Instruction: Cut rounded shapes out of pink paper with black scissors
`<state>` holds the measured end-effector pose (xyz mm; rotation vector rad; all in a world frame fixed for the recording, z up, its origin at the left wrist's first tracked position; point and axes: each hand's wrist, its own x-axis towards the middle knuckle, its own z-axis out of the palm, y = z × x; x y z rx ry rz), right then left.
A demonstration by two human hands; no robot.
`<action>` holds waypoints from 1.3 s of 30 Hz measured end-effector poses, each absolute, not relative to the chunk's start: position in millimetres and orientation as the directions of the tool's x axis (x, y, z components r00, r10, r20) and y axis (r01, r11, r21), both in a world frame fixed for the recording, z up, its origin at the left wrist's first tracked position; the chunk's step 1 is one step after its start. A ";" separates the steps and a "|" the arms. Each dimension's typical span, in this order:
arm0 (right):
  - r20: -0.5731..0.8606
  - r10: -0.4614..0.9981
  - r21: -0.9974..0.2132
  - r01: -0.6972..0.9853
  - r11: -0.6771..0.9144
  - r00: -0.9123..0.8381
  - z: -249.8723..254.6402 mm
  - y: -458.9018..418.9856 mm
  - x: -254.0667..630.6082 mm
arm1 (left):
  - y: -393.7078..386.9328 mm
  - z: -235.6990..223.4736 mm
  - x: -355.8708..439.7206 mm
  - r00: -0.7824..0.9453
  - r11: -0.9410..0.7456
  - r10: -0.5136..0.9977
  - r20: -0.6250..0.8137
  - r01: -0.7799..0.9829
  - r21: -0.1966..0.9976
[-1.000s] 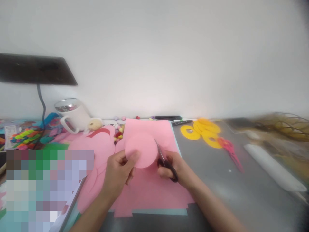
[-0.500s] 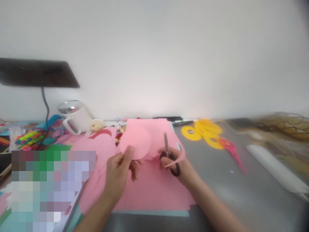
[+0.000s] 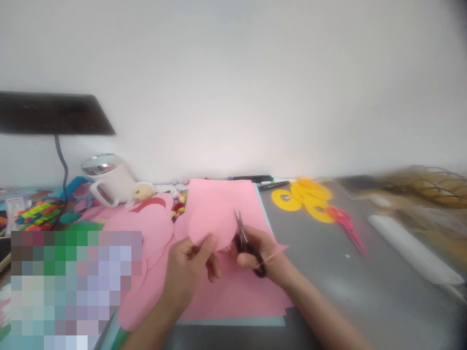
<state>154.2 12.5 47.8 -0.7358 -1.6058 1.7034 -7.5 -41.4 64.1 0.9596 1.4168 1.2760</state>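
Observation:
My left hand (image 3: 189, 270) pinches a round pink paper cut-out (image 3: 211, 226) by its lower edge, thumb on top. My right hand (image 3: 264, 257) grips black-handled scissors (image 3: 245, 238), blades pointing up and touching the cut-out's right edge. A thin pink paper sliver (image 3: 273, 253) hangs off by my right hand. Both hands hover over a large pink paper sheet (image 3: 233, 291) lying on the grey table (image 3: 328, 282).
Yellow paper rings (image 3: 308, 199) and pink scissors (image 3: 346, 228) lie at the right. Markers (image 3: 266, 182) line the wall. A white mug (image 3: 109, 180), small coloured beads (image 3: 178, 204), more pink cut-outs (image 3: 146, 228) and colourful craft supplies (image 3: 36, 211) sit at the left. A white roll (image 3: 412, 250) lies far right.
The cut-out has been turned in my left hand and lowered slightly. The scissors moved back against its right edge. A trimmed pink sliver now hangs beside my right hand.

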 end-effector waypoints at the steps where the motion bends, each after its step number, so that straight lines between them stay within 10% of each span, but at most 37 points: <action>1: 0.054 0.783 -0.995 -0.096 -0.008 -0.620 49.4 12.2 153.7 | -41.6 64.3 -6.5 -0.219 0.144 0.964 -0.148 -0.033 0.989; 39: 0.002 0.800 -0.999 -0.033 -0.022 -0.600 46.0 13.3 156.5 | -41.9 67.8 -7.7 -0.154 0.198 0.969 -0.191 0.033 0.980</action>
